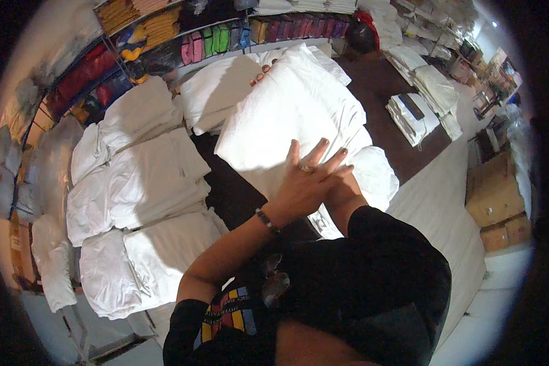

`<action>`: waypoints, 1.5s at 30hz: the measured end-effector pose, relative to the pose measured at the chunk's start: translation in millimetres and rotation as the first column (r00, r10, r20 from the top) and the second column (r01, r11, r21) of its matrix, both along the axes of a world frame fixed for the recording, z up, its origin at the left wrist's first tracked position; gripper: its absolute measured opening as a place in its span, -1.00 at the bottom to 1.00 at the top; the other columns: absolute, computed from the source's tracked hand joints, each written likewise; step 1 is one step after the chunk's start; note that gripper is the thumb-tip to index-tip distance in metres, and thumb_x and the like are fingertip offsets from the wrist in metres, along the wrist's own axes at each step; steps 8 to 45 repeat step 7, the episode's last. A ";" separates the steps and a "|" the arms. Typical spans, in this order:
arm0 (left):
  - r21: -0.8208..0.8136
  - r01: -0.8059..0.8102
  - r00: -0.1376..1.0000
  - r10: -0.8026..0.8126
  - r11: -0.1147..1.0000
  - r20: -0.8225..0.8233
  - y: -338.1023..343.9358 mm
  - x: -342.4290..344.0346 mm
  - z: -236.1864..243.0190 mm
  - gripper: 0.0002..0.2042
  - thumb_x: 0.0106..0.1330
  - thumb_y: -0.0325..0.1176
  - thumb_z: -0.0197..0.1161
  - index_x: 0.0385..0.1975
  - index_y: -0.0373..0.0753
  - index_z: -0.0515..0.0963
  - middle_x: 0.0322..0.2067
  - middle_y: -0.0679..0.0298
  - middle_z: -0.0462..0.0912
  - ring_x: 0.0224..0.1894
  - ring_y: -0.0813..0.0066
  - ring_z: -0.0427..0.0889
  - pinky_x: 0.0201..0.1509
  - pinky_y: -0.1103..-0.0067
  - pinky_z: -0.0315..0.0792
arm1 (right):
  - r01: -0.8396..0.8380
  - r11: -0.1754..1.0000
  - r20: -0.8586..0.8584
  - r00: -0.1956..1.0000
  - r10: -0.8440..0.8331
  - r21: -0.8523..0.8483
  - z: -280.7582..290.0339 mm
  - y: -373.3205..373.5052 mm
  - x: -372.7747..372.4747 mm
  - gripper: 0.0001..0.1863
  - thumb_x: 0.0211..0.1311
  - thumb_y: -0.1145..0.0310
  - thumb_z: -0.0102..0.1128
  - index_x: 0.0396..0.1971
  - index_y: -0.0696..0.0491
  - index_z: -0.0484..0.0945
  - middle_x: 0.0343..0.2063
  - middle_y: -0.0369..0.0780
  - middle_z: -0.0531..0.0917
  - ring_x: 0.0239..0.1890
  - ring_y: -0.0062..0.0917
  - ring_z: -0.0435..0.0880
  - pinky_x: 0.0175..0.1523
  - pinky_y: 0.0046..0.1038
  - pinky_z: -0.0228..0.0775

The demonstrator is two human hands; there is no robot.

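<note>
A large folded white cloth (287, 110) is held up in front of me, tilted over the dark table. My left hand (308, 180), with a ring and a beaded bracelet, lies against its near edge with the fingers spread. My right forearm runs in behind the left hand and under the cloth. Fingertips of what looks like my right hand (261, 75) curl around the cloth's far left edge; the palm is hidden. On the left, stacks of folded white cloths (158, 177) stand in rows. Another folded white stack (219, 88) lies beyond the held cloth.
The dark brown tabletop (378, 91) carries a small white folded pile (412, 116) with a dark strip on top. Shelves with colourful folded textiles (219, 39) line the back. Cardboard boxes (500, 189) stand at the right. A dark rounded shape with red (363, 33) sits at the far edge.
</note>
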State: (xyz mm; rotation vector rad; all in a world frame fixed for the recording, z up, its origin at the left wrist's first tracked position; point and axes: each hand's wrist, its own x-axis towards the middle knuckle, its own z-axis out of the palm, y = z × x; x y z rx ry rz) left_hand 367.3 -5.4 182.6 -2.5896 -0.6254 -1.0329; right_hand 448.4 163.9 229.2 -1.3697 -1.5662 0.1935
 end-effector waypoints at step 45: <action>-0.525 0.134 0.821 0.202 0.840 0.534 -23.4 -48.9 -7.4 -0.02 0.18 0.20 0.35 0.43 -0.33 0.08 0.44 -0.34 -0.12 0.51 -0.21 -0.10 0.50 -0.03 -0.14 | -0.157 0.981 0.309 0.944 0.116 0.114 26.7 -20.8 -53.6 -0.49 0.22 -0.07 0.36 -0.21 0.16 0.69 -0.53 -0.07 0.71 -0.48 -0.39 0.72 -0.27 -0.32 0.55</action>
